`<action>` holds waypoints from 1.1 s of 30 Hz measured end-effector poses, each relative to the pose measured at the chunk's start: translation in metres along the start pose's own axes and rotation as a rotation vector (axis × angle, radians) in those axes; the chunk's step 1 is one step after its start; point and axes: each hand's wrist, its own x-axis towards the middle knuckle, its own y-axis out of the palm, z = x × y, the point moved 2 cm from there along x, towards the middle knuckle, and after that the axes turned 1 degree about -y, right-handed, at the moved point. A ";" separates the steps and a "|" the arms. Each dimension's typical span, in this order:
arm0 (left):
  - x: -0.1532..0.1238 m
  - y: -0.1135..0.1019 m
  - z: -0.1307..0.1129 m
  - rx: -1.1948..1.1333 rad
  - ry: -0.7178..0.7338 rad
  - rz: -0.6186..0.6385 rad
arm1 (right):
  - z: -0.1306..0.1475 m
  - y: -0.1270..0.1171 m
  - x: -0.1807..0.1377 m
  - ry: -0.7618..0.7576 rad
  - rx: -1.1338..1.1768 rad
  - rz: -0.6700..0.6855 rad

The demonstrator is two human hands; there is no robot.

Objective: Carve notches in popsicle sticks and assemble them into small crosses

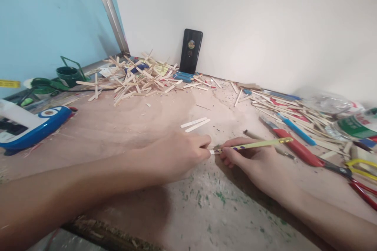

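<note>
My right hand grips a pale yellow pencil with dark spots, its tip end low and pointing left. Between the two hands shows the short pale end of a craft stick. My left hand is closed over the rest of that stick, which its fingers hide. The pencil's tip is at or very near the stick's end; whether it touches I cannot tell. Just beyond my left hand, two craft sticks lie side by side on the wooden table.
Loose craft sticks are heaped at the back left, near a leaning black phone. At the right lie red-handled scissors, a red cutter, a blue pen and more sticks. A blue-and-white glue gun-like tool stands left.
</note>
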 end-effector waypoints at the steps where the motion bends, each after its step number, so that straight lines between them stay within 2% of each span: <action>1: 0.000 0.000 0.000 0.000 -0.001 0.000 | 0.000 0.000 0.000 -0.001 -0.003 -0.001; 33: -0.001 0.001 0.001 -0.010 0.019 -0.038 | 0.004 -0.001 0.002 0.028 -0.048 -0.049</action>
